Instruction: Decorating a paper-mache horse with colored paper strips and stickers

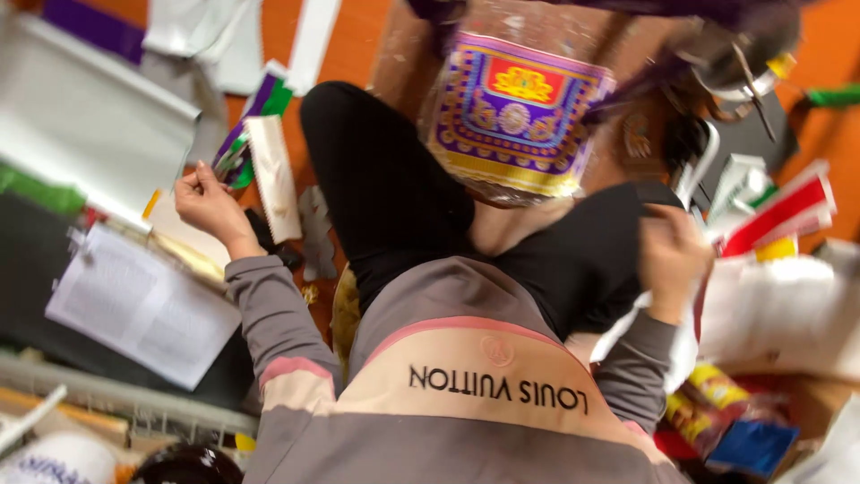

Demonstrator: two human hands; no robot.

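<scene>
Head view, blurred: our left hand (208,202) fingers pinch thin purple-green paper strips (235,152), light, floppy, best gripped at ends; right hand (672,255) fingers' state we cannot tell.

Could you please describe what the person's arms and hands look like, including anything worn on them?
Both hands, left hand and right hand, are bare: no gloves, and no rings or watch discernible in the blur. Each arm wears a long grey sleeve with a pink and cream band above the elbow, with ribbed cuffs.

Two hands: left hand (208,202), right hand (672,255). One ornate purple-and-gold sheet (515,116). One printed white page (143,305). One wire rack (134,403).
</scene>
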